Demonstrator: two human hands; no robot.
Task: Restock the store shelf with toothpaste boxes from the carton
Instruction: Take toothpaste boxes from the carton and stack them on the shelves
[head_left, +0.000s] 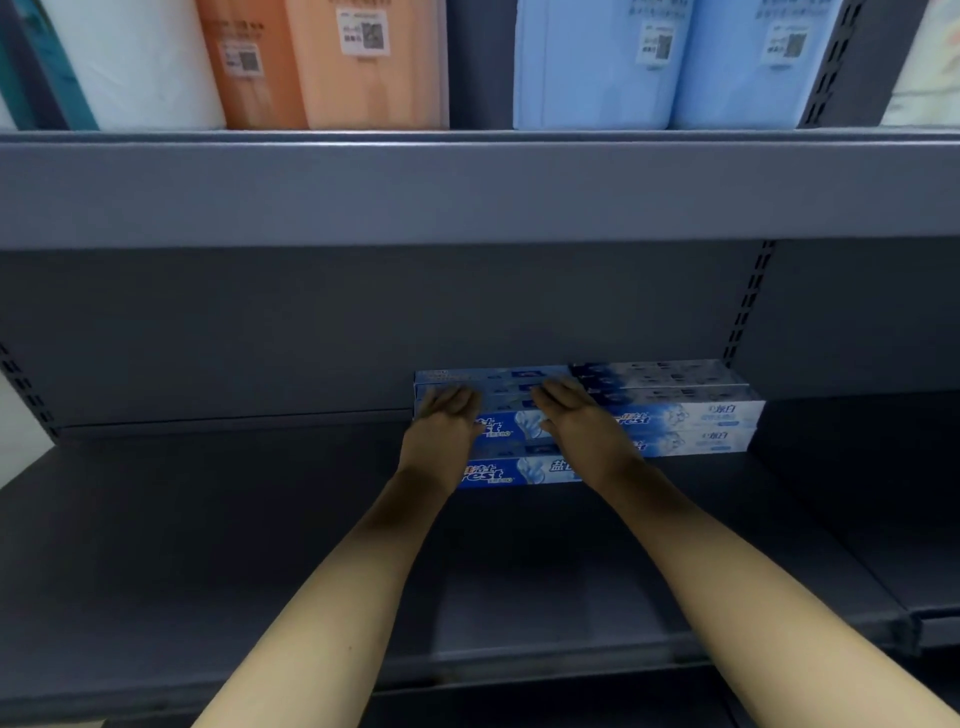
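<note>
- Two bare hands reach deep into a grey metal shelf (208, 545).
- Both hands lie on top of a stack of toothpaste boxes (498, 473) at the back of the shelf.
- The left hand (447, 410) rests near the left end of the stack, fingers out fairly straight and pressed flat on the top box.
- The right hand (571, 410) rests near the middle, fingers also out flat on the top.
- Neither hand is curled round a box; they only press down.
- Each box is long, thin and flat, made of shiny card, blue and white with big white letters on the front.
- The boxes lie on their sides, one on top of another.
- A second stack (691, 421) sits just beside it on the right, touching it and set a bit further back.
- The back wall (311, 322) behind the stacks is smooth and dark grey.
- A slotted post (748, 301) with rows of small holes runs up the wall on the right.
- Up above, on the next shelf (467, 182), stand soft fat packs wrapped in plastic.
- One pack is white (140, 62), two are orange (322, 67), and two are blue (670, 62).
- Small white labels (363, 31) with square codes are stuck on the packs; the words are too blurry to read.
</note>
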